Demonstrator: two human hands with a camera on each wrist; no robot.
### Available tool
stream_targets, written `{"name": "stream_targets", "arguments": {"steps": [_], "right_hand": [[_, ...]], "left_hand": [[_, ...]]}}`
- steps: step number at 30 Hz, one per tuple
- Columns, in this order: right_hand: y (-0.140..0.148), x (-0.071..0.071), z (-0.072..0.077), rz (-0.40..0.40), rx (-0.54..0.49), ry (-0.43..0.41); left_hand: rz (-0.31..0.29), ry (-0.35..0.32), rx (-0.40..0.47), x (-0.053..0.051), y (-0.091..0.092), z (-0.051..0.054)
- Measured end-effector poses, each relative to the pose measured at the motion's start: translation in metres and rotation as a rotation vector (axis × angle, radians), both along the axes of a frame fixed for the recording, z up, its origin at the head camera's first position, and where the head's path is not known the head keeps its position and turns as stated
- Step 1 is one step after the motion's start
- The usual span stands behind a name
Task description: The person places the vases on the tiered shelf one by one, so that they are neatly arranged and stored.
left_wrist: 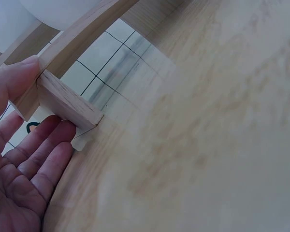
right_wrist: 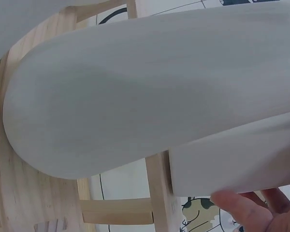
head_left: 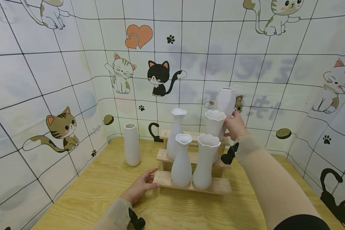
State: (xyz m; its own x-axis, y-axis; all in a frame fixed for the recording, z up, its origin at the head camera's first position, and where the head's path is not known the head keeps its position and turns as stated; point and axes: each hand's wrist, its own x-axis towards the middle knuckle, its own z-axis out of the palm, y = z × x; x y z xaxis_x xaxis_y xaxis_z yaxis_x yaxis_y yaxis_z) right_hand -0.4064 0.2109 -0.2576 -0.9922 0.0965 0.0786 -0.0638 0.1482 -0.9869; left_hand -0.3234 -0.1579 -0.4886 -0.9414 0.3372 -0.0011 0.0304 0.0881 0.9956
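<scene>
A three-step wooden stand (head_left: 222, 186) bears several white vases. On its top step stands a white angular vase (head_left: 226, 99), and my right hand (head_left: 235, 126) grips its lower part from the right. In the right wrist view a ruffled-rim vase (right_wrist: 135, 96) partly covers that angular vase (right_wrist: 227, 162); fingers (right_wrist: 246, 210) touch its side. My left hand (head_left: 140, 187) holds the left end of the bottom step. In the left wrist view the thumb lies at the board's edge, and the curled fingers (left_wrist: 50, 140) are by the stand's leg.
A slim white vase (head_left: 132, 145) stands on the wood-grain table (head_left: 103, 188), left of the stand. Two ruffled-rim vases and two narrow-necked vases (head_left: 181, 166) occupy the lower steps. Cat-patterned tiled sheets (head_left: 189, 38) enclose the table at the back and sides.
</scene>
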Motion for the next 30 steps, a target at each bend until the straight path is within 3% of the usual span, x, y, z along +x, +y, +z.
{"name": "stream_targets", "arguments": {"steps": [30], "right_hand": [[-0.0036, -0.0064, -0.0074, 0.002, 0.023, 0.004]], "left_hand": [[-0.009, -0.009, 0.004, 0.0, -0.0013, -0.0005]]}}
